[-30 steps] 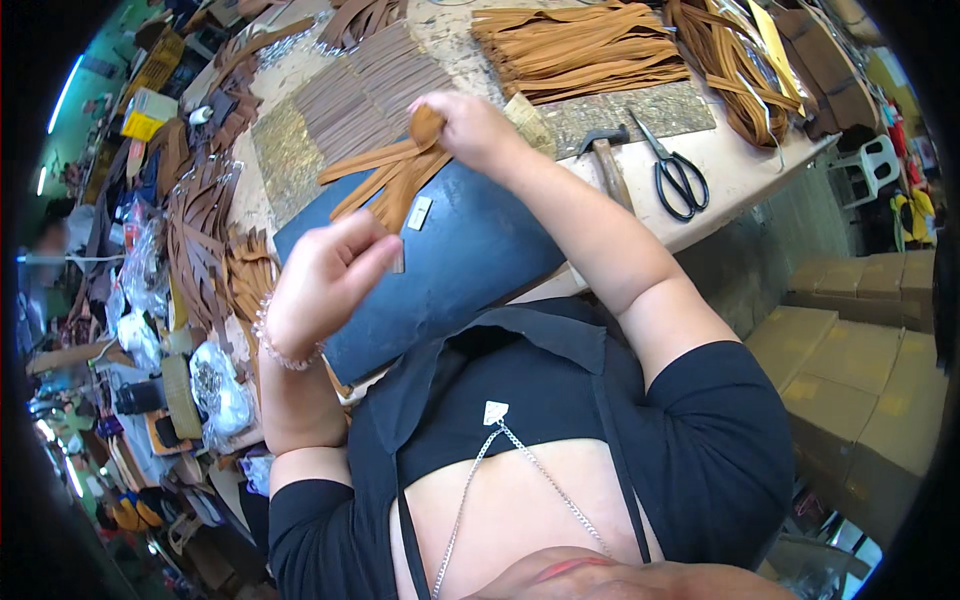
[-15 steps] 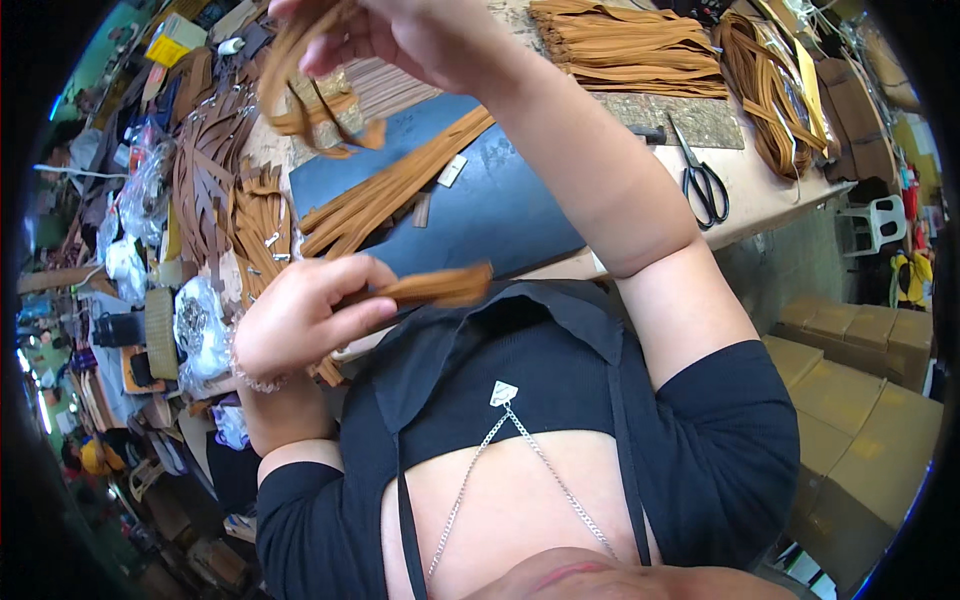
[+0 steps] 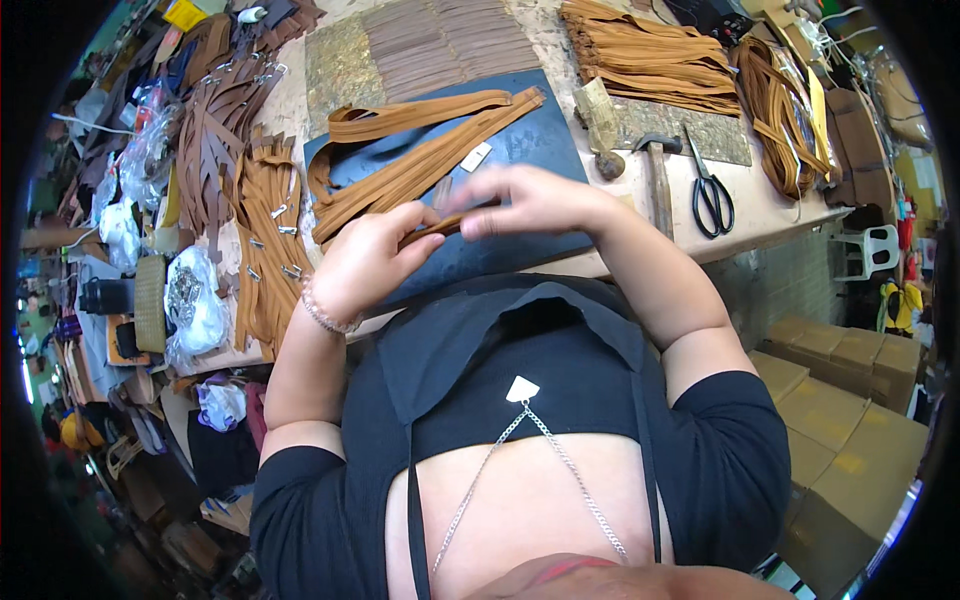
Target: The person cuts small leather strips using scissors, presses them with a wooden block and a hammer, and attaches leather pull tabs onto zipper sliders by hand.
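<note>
My left hand [image 3: 375, 255] is closed on a short end of brown zipper tape [image 3: 432, 232] above the front of a dark blue board [image 3: 540, 170]. Just to its right, my right hand [image 3: 525, 205] is at the tip of that tape, its fingers smeared by motion; whether they grip it I cannot tell. Behind the hands, several long brown zipper strips [image 3: 400, 175] lie across the board, one of them looped at its left end. A small pale tag [image 3: 476, 156] rests beside them.
Right of the board are a hammer [image 3: 658, 185] and black-handled scissors [image 3: 712, 200]. Stacked zipper strips [image 3: 650, 60] and a coiled bundle [image 3: 775, 120] sit farther back. At left lie zipper strips with metal pulls [image 3: 265, 260] and a plastic bag [image 3: 195, 300]. Cardboard boxes [image 3: 840, 440] stand at right.
My right hand has come down from the far left to beside my left hand and let go of its strip, which now lies looped on the board. My left hand has moved right and forward.
</note>
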`<state>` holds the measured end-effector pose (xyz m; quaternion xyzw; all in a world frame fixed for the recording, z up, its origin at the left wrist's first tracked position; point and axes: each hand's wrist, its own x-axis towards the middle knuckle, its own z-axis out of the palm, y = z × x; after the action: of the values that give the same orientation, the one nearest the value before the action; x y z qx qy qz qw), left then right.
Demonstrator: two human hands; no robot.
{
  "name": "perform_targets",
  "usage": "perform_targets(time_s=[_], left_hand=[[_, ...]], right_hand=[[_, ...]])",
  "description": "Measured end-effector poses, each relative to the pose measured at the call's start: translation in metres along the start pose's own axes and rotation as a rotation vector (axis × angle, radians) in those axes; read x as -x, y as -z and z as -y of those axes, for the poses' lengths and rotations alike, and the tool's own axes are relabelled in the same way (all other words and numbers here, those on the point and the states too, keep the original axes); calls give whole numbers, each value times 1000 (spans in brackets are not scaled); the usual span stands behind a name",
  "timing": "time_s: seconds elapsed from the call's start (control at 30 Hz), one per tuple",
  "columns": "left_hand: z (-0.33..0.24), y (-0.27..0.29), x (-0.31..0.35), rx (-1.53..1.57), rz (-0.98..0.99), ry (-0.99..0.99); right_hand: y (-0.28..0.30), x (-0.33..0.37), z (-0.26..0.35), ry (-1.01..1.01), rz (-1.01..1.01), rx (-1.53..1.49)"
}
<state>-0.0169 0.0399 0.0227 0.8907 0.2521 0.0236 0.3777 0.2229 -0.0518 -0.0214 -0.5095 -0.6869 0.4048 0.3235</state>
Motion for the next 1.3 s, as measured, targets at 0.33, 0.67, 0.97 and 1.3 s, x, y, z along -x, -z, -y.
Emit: perform_targets(time_s=[0.33, 0.67, 0.97, 1.3], left_hand=[[72, 44, 34, 39, 7, 313], [120, -12, -23, -551, -503, 41], [139, 24, -47, -668, -604, 93], [132, -16, -34, -480, -552, -80]], right_hand=[[16, 37, -22, -403, 12, 342], [13, 29, -32, -287, -161, 705], [50, 71, -41, -481, -418, 801], [16, 52, -33, -326, -301, 669]])
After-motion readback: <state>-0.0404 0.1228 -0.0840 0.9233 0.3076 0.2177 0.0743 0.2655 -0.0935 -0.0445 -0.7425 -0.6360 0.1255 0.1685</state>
